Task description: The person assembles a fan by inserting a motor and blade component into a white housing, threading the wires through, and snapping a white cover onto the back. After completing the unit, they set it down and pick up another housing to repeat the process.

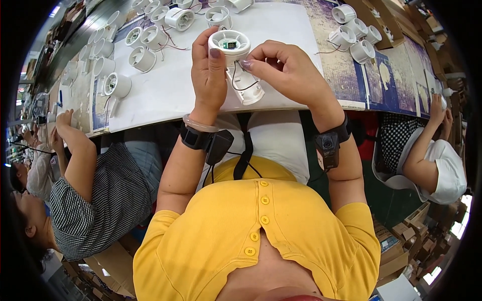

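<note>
A white plastic handheld fan housing (245, 89) is held up over the table's near edge, its round head up and its opened handle slanting down. Set in the round head is a small green circuit board (230, 45) with a dark display. My left hand (210, 70) is closed around the head's left side, thumb in front. At the neck on the right, my right hand (286, 67) is closed, thumb and fingers pinching by a thin dark wire (237, 83). That wire loops down across the handle; its end is hidden at my right fingers.
More white fan housings (142, 59) with loose wires stand on the white table sheet (165, 93) at the left and back. Another cluster (361, 51) is at the right, beside a cardboard box (384, 22). Co-workers sit at left (100, 195) and right (437, 165).
</note>
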`<state>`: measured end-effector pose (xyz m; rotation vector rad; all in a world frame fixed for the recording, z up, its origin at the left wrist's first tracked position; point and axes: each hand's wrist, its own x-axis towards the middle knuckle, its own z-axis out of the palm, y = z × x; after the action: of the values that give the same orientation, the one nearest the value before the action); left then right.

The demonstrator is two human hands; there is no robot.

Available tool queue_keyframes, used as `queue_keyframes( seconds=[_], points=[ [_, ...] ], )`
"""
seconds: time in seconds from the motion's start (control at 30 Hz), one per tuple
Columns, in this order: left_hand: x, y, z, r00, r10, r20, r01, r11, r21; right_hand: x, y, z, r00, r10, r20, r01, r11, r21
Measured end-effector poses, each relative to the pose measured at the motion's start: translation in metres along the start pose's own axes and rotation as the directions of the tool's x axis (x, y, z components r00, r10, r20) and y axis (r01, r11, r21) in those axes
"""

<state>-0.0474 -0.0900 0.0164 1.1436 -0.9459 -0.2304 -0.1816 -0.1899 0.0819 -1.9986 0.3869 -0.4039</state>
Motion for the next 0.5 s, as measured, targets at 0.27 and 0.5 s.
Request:
queue_keyframes(
  seconds=[0.27, 0.5],
  points=[
    [0.0006, -0.0023, -0.0015, 0.999, 0.011, -0.04, -0.003, 0.981, 0.192, 0.0041, 0.0004, 0.008, 0.984, -0.169, -0.063, 0.142, 0.94, -0.312],
    [-0.0019, -0.0062, -0.0033, 0.966, -0.247, 0.076, 0.252, 0.966, -0.057, 0.0078, 0.0047, 0.0061, 0.999, 0.037, 0.032, -0.041, 0.985, 0.165]
  ],
)
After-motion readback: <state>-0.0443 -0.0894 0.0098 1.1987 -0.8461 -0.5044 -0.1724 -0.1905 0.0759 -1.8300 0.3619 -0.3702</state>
